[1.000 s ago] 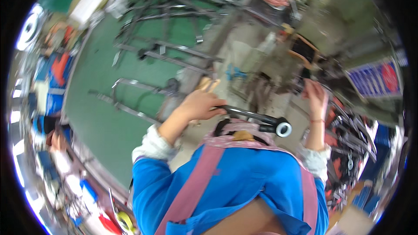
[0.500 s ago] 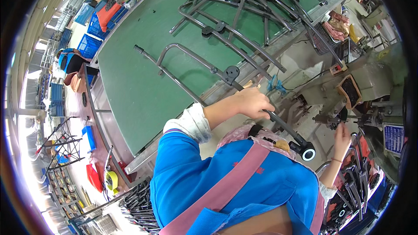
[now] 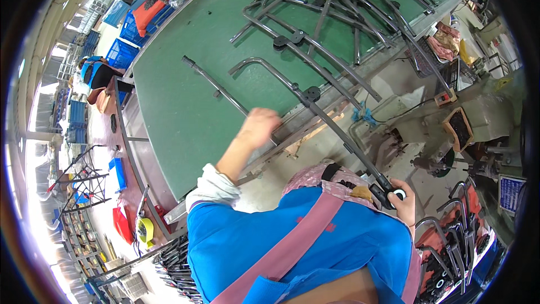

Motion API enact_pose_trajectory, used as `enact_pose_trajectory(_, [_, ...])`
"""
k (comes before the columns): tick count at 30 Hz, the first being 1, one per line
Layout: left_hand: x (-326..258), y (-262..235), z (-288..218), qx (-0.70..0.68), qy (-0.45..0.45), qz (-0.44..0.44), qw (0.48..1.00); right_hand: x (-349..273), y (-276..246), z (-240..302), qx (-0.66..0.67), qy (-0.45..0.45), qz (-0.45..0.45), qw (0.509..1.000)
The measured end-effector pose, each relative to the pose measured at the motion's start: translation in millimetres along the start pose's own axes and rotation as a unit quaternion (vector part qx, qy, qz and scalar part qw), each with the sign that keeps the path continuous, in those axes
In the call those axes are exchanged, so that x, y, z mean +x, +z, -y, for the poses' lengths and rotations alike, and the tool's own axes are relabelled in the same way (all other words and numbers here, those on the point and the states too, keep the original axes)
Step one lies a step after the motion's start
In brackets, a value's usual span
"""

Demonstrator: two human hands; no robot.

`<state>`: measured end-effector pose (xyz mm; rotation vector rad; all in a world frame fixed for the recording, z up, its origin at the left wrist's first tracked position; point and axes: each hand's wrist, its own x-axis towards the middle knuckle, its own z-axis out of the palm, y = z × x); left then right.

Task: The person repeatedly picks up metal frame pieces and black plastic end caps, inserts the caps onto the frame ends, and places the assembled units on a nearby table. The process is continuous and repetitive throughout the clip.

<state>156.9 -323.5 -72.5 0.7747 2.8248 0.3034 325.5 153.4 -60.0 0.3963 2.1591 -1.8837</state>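
My right hand closes round the lower end of a long black metal tube, at a black end piece with a white-ringed disc. The tube slants up and left over the table edge; its far end bends into a hook, and a round black joint sits partway along it. My left hand is over a thinner straight dark tube at the table's near edge. Motion blurs its fingers, and whether it grips that tube cannot be made out.
On the green table several black tube frames lie in a tangled pile at the back. At right stands a machine with a wooden box of small dark parts. More black tube parts are below it. A person bends over farther left.
My left hand has let go of the hooked tube and moved left to the straight tube. My right hand has come from the machine to the hooked tube's white-ringed end.
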Motion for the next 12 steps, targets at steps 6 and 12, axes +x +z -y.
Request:
enact_pose_trajectory(6, [-43.7,18.7,71.5,0.073,-0.028,0.027,0.997,4.7,21.0,20.3,0.160,0.077,-0.012,0.984])
enact_pose_trajectory(12, [-13.1,-27.2,6.4,0.090,0.097,0.053,0.990,19.8,27.2,39.2,0.153,0.014,-0.026,0.988])
